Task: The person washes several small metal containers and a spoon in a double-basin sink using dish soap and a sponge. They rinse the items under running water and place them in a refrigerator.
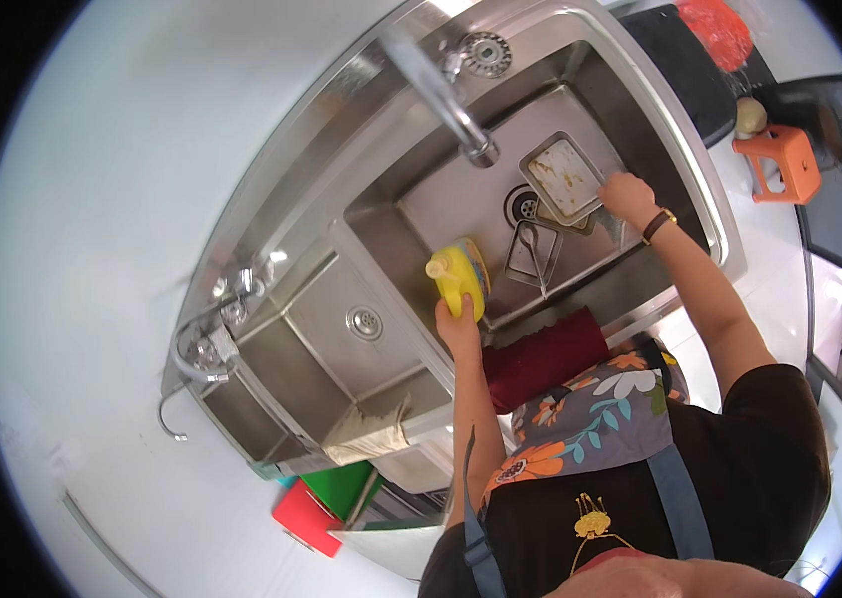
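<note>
My left hand (460,323) grips the handle of a yellow plastic bottle (451,280) with a pale cap, tilted over the left side of a stainless steel sink basin (458,190). My right hand (626,196) holds the near right rim of a shallow metal tray (561,178) whose inside bears brown residue. Under that tray, part of another soiled tray (578,224) shows. A smaller metal tray (522,258) lies beside them on the basin floor, with a metal spoon (529,241) resting across it. The drain (523,206) is partly covered by the held tray.
A chrome faucet (458,119) reaches over the basin from the back. To the left is a second basin (339,351) with a cloth (369,437) on its front edge. A maroon cloth (548,355) hangs at the front rim. An orange stool (783,164) stands at right.
</note>
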Tool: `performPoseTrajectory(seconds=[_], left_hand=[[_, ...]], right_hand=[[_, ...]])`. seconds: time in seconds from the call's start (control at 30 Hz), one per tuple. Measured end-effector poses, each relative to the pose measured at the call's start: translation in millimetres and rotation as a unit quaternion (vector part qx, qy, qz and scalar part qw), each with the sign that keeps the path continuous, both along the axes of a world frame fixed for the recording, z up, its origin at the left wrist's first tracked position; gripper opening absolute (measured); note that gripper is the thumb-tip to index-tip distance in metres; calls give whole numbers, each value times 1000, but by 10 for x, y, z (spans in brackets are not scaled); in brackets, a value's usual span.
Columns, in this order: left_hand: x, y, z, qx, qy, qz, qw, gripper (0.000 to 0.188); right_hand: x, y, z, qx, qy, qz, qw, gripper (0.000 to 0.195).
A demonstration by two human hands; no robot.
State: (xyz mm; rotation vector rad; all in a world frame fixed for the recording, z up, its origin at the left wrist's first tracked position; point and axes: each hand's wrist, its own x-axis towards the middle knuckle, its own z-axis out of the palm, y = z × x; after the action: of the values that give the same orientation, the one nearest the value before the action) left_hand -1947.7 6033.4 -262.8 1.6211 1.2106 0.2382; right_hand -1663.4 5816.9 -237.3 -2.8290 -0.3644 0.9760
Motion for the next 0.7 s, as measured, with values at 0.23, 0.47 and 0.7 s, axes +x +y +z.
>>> performPoseTrajectory(seconds=[0.23, 0.47, 0.7], left_hand=[[-29, 159, -150, 78, -5, -47, 996, 46], [352, -74, -25, 46, -74, 118, 989, 54], [804, 718, 99, 267, 12, 1, 964, 34]], right_hand=[[-646, 922, -149, 12, -4, 131, 991, 28], [-1043, 983, 168, 10, 20, 176, 984, 16], [-1080, 1071, 265, 42, -12, 143, 989, 16]])
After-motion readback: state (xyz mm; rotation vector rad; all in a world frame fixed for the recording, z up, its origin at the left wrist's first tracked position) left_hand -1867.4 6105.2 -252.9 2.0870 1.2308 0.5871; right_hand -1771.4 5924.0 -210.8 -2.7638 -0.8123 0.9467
